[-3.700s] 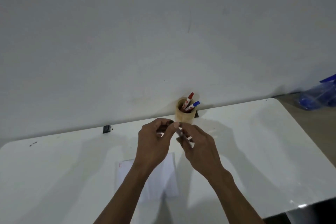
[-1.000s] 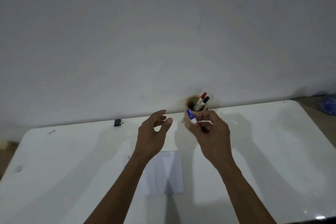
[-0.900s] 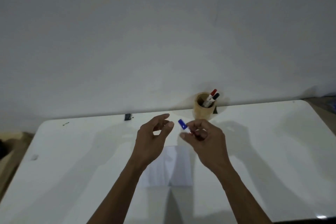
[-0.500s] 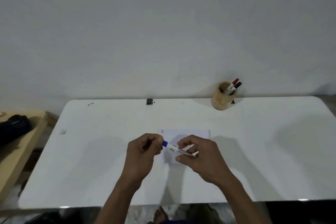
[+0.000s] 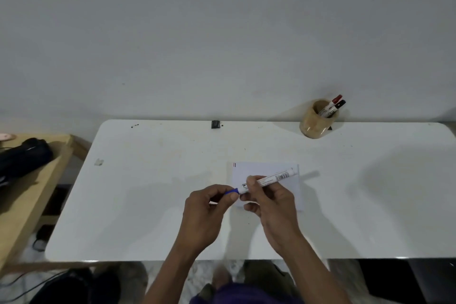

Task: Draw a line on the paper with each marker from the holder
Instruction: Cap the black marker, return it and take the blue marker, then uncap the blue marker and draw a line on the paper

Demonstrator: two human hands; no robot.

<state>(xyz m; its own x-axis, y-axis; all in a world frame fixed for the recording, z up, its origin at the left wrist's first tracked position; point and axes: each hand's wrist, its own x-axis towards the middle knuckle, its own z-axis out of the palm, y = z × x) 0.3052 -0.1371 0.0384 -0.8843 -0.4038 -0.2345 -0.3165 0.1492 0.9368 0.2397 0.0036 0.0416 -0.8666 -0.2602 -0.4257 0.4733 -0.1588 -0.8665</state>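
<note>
A white marker with a blue cap [image 5: 269, 180] is held level over the paper [image 5: 291, 190] in the middle of the white table [image 5: 148, 192]. My right hand [image 5: 269, 198] grips the marker's barrel. My left hand [image 5: 209, 207] pinches the blue cap at its left end. Two short lines, one red and one dark, show at the paper's top left corner [image 5: 234, 165]. The round wooden holder [image 5: 317, 121] stands at the table's far edge to the right, with a red-capped marker [image 5: 332, 104] and a black-capped marker [image 5: 338, 106] in it.
A small black clip [image 5: 215, 124] sits at the table's far edge. A wooden bench [image 5: 27, 192] with a black bag [image 5: 23, 155] stands to the left. The wall rises right behind the table. My feet show below the table's near edge.
My right hand took the blue marker out of the holder and brought it back over the paper. My left hand closed on its cap. The view tilted down.
</note>
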